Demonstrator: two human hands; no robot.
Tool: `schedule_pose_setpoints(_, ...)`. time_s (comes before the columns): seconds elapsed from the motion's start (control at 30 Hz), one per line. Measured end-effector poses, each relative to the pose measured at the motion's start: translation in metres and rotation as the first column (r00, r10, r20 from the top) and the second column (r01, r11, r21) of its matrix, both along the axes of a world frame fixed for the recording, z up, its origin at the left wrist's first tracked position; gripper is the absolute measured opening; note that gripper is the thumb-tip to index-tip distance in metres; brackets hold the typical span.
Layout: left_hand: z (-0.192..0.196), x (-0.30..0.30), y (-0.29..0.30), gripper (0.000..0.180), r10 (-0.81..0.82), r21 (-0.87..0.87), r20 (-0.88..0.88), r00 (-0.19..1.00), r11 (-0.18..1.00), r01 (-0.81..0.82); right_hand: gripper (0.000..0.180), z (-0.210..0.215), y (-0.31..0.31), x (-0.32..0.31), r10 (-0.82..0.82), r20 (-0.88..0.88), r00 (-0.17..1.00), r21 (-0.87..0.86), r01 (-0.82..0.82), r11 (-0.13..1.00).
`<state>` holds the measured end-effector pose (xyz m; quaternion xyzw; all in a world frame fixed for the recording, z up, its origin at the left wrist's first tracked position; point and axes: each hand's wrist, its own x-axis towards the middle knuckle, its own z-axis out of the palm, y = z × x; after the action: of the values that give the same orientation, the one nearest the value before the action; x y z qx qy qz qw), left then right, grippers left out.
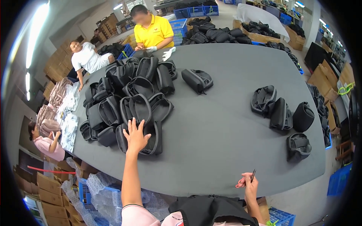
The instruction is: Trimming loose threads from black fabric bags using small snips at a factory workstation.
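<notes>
My left hand reaches out over the near edge of a pile of black zippered pouches. Its fingers are spread, and it lies over or just above an open pouch; whether it touches cannot be told. Close to the table's near edge, my right hand is closed round a small pair of scissors with reddish handles and dark blades pointing up. One pouch lies apart, right of the pile. Several more stand at the right, among them an open pouch nearest my right hand.
The large grey table spreads before me. Across it stands a person in a yellow shirt, a white glove lying nearby. Two other people are at the left. Crates and boxes surround the table, including a blue crate below right and bubble wrap below left.
</notes>
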<state>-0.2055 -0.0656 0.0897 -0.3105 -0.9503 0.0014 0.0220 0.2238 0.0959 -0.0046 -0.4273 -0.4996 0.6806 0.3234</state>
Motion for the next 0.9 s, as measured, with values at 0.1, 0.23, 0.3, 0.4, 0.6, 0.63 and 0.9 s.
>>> schedule_pose_setpoints(0.1,0.002,0.001,0.016,0.064,0.003,0.100,-0.116,0.993,0.995,0.009,0.025,0.008,0.004,-0.004,-0.010,-0.017,1.000,-0.061,0.009,0.998)
schedule_pose_setpoints(0.23,0.008,0.010,0.060,0.057,-0.176,0.230,-0.218,0.960,0.947,0.226,0.022,0.001,0.007,-0.012,-0.011,-0.001,1.000,-0.175,0.011,0.984)
schedule_pose_setpoints(0.3,-0.003,0.020,0.090,0.054,-0.422,0.322,-0.040,0.906,0.853,0.411,0.019,-0.006,0.009,-0.013,-0.019,0.030,0.999,-0.176,0.024,0.984)
schedule_pose_setpoints(0.4,-0.034,0.053,0.134,0.053,-0.676,0.289,0.306,0.670,0.736,0.612,0.019,-0.007,0.017,-0.011,0.035,0.126,0.991,-0.225,-0.006,0.974)
schedule_pose_setpoints(0.6,-0.062,0.143,0.191,0.051,-0.687,0.207,0.639,0.347,0.588,0.782,0.023,-0.011,0.115,-0.011,-0.133,0.210,0.969,0.047,0.126,0.991)
schedule_pose_setpoints(0.63,-0.066,0.155,0.196,0.051,-0.701,0.222,0.642,0.311,0.558,0.800,0.024,0.000,0.140,-0.011,-0.160,0.223,0.962,0.112,0.138,0.984)
schedule_pose_setpoints(0.9,-0.071,0.185,0.190,0.049,-0.661,0.258,0.719,0.214,0.540,0.802,0.031,0.032,0.324,-0.060,-0.387,0.277,0.880,0.622,0.143,0.770)
